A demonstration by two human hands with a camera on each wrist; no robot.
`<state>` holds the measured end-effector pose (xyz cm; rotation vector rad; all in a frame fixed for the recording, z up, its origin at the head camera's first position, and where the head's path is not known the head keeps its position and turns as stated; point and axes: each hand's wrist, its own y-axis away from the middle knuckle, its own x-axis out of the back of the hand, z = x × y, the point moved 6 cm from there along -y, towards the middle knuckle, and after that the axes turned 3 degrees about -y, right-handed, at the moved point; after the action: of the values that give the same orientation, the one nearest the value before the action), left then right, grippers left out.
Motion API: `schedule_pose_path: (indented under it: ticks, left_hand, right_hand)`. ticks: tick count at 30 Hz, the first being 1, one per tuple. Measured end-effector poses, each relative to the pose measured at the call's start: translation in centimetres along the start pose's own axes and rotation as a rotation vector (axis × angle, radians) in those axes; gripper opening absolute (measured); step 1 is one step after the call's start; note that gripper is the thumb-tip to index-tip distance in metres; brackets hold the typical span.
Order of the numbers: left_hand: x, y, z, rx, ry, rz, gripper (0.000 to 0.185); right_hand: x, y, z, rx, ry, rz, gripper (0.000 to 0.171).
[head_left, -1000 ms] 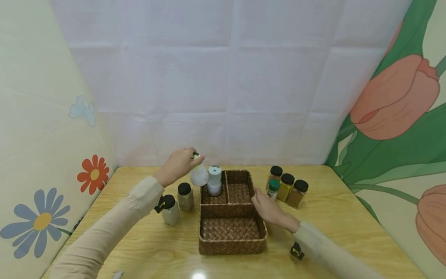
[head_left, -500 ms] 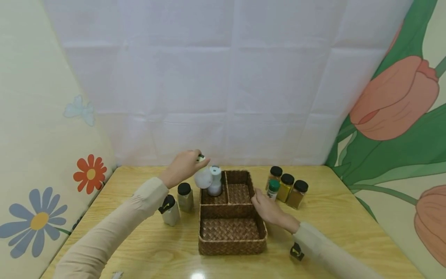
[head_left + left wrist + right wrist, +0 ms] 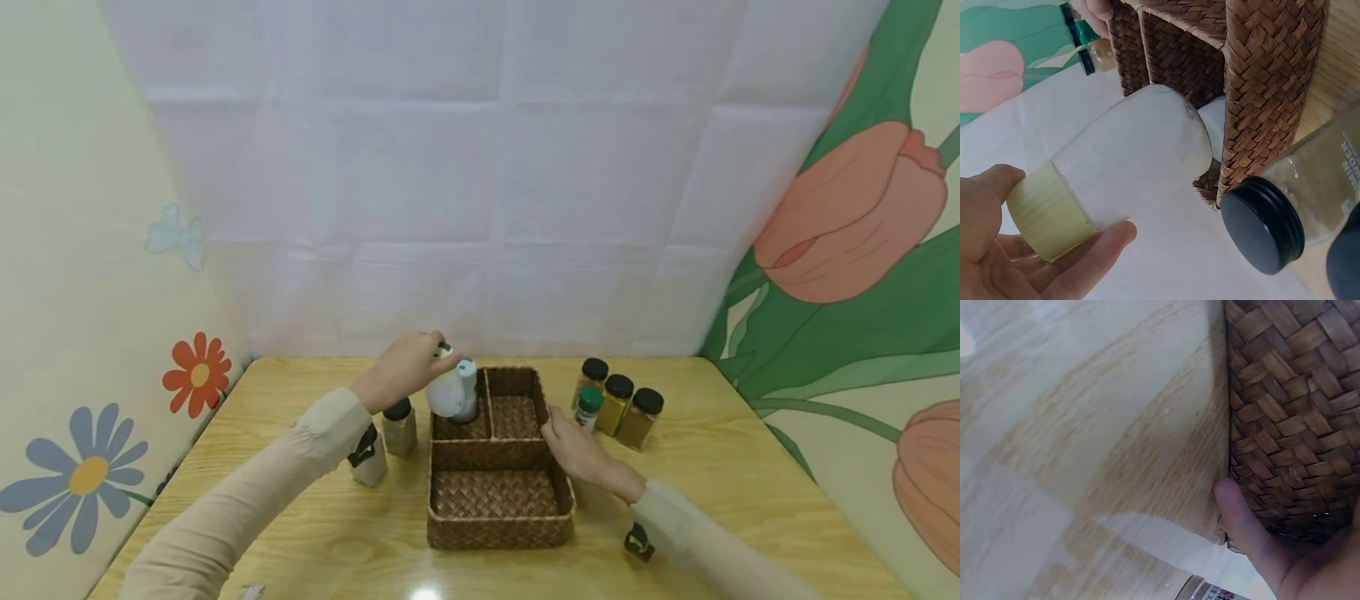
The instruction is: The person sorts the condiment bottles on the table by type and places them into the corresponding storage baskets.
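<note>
My left hand holds a white bottle by its pale yellow-green cap, thumb on one side and fingers on the other. The bottle hangs tilted, its base over the back left compartment of a brown woven basket. Inside that compartment stands another white bottle, partly covered by the held one. On the basket's right side, my right hand grips the wall near the divider. In the right wrist view its thumb lies against the woven outside.
Left of the basket stand two black-lidded jars, one greyish brown and one paler. To its right are several spice jars: a yellow one, a brown one, an orange one and a green-capped one.
My left hand has carried the white bottle rightward and slightly down, from beside the basket's left rim to over its back left compartment. The right hand and basket have stayed put.
</note>
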<state>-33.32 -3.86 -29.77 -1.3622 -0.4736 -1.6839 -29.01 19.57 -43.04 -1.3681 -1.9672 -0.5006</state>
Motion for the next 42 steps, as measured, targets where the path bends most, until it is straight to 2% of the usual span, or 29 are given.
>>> schedule_pose_path:
  ticks: [5,11,19,30,37,42]
  left_hand:
    - [-0.6,-0.2,0.0,0.016,-0.008,-0.018,0.036]
    - [-1.5,-0.3,-0.1,0.044,0.033,-0.044,0.034]
    - [-2.1,-0.6,0.4,0.018,0.021,-0.052,0.032]
    - [-4.0,-0.6,0.8,-0.023,-0.016,-0.080,0.031]
    - [-5.2,-0.6,1.1,-0.069,-0.100,-0.092,0.035]
    - [-6.0,-0.3,1.2,-0.073,-0.154,-0.115,0.033]
  right_hand:
    - [0.1,0.1,-0.1,0.017,-0.015,0.003,0.050]
    - [0.1,0.1,-0.2,0.033,-0.008,0.017,0.049]
    - [0.2,-0.1,-0.1,0.012,-0.008,0.033,0.053]
    - [0.0,0.1,0.1,0.027,-0.021,0.022,0.054]
    - [-0.1,0.0,0.3,0.021,-0.007,0.022,0.053]
    - [0.0,-0.1,0.3,0.017,-0.013,0.019,0.052]
